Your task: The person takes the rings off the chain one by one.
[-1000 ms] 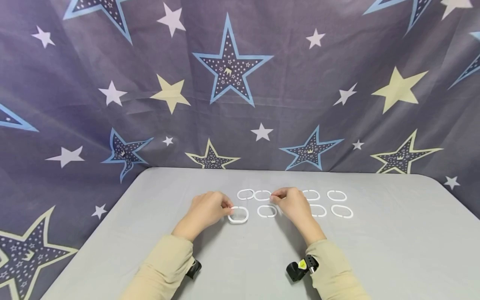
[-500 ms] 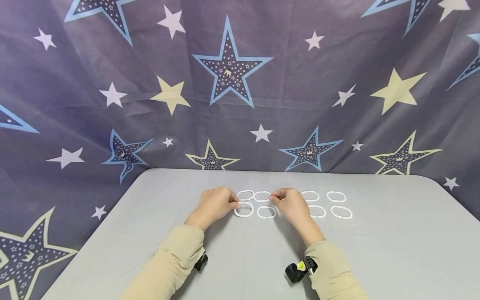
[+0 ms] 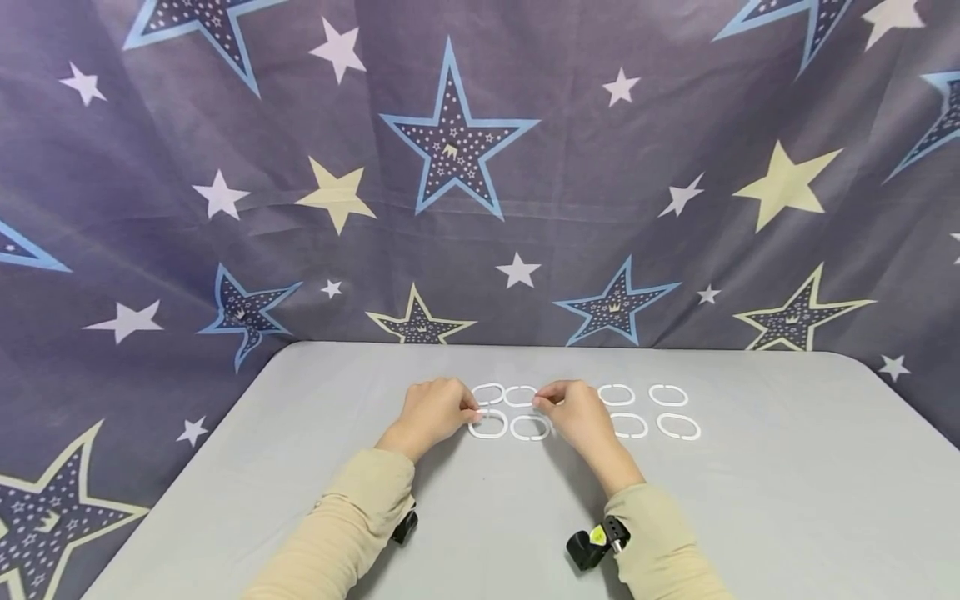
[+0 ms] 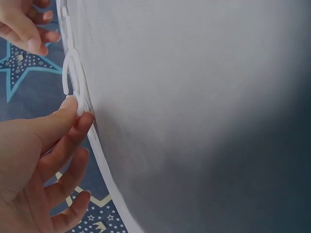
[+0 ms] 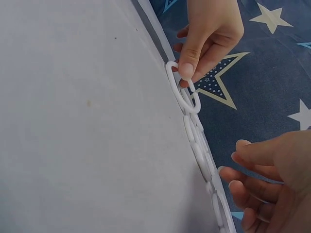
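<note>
My left hand (image 3: 435,412) pinches a white oval link (image 5: 173,87) between thumb and forefinger, at its gapped side. The link stands tilted in the right wrist view, at the left end of the front row. Right beside it is another white link (image 3: 530,439). My right hand (image 3: 577,412) hovers over the middle of the rows, thumb and forefinger close to a back-row link (image 3: 521,406). In the right wrist view its fingers are loosely bent with nothing between them. Part of the rows lies hidden behind this hand.
More white oval links lie in two rows on the grey table (image 3: 480,533), including a back-right link (image 3: 668,406) and a front-right link (image 3: 678,439). A dark curtain with stars (image 3: 450,250) hangs behind the table. Black cameras are strapped at both wrists.
My left hand has moved right and slightly away, carrying its link to the left end of the front row, and has then stayed nearly still. My right hand has hardly moved.
</note>
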{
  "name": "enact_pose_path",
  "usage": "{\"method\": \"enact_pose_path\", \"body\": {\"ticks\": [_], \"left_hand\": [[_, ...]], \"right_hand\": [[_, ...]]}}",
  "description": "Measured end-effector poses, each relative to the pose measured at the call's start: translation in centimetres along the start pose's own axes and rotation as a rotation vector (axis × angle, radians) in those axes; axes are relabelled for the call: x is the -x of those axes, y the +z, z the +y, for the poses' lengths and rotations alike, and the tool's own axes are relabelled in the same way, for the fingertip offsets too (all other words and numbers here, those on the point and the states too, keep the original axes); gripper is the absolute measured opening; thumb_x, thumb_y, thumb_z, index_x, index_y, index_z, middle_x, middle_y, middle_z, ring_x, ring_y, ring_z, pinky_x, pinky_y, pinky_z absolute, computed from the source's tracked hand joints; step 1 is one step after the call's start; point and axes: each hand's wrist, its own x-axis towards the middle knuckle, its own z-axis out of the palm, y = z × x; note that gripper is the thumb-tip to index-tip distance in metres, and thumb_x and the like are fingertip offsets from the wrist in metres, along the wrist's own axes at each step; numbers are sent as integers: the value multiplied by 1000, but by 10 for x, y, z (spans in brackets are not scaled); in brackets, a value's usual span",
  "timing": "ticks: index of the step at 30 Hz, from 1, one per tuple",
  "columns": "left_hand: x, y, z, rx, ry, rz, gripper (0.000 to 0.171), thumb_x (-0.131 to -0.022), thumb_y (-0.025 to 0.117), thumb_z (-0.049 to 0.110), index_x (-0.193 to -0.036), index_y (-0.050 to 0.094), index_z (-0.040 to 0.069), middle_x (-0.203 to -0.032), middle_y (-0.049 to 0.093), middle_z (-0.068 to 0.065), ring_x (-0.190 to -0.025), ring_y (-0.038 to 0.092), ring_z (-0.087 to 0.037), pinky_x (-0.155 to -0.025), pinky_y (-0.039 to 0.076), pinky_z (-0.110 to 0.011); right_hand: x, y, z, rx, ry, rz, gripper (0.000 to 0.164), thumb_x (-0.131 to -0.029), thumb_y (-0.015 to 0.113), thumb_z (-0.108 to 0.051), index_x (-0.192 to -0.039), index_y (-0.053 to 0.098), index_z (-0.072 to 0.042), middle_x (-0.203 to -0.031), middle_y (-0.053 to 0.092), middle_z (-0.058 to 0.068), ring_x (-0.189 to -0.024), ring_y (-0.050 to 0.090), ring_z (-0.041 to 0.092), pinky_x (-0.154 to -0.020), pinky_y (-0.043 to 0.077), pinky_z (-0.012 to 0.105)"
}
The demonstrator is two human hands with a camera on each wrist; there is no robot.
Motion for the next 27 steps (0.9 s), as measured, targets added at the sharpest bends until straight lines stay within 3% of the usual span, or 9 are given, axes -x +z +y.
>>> {"method": "enact_pose_path", "body": {"ticks": [15, 22, 27], "left_hand": [[2, 0, 1, 11, -36, 10, 8, -82, 80, 32, -86, 80, 25, -76, 67, 14, -82, 65, -16, -74, 48, -42], [7, -2, 2, 17, -62, 13, 7, -87, 75, 31, -92, 79, 27, -94, 74, 9, -96, 68, -25, -79, 49, -46], [10, -8, 8, 38, -69, 19, 8, -89, 72, 30, -93, 78, 27, -93, 73, 11, -95, 68, -24, -80, 48, -47]], "right_hand": [[1, 0, -1, 6, -7, -14, 9, -90, 72, -16, -91, 78, -9, -89, 74, 4, -85, 66, 24, -77, 50, 42], [-1, -2, -1, 10, -18, -25, 10, -90, 72, -17, -93, 78, -10, -89, 74, 3, -86, 67, 24, -77, 50, 42], [-1, -7, -1, -11, -3, -22, 10, -90, 72, -15, -94, 78, -8, -91, 74, 5, -85, 66, 24, -77, 49, 42]]}}
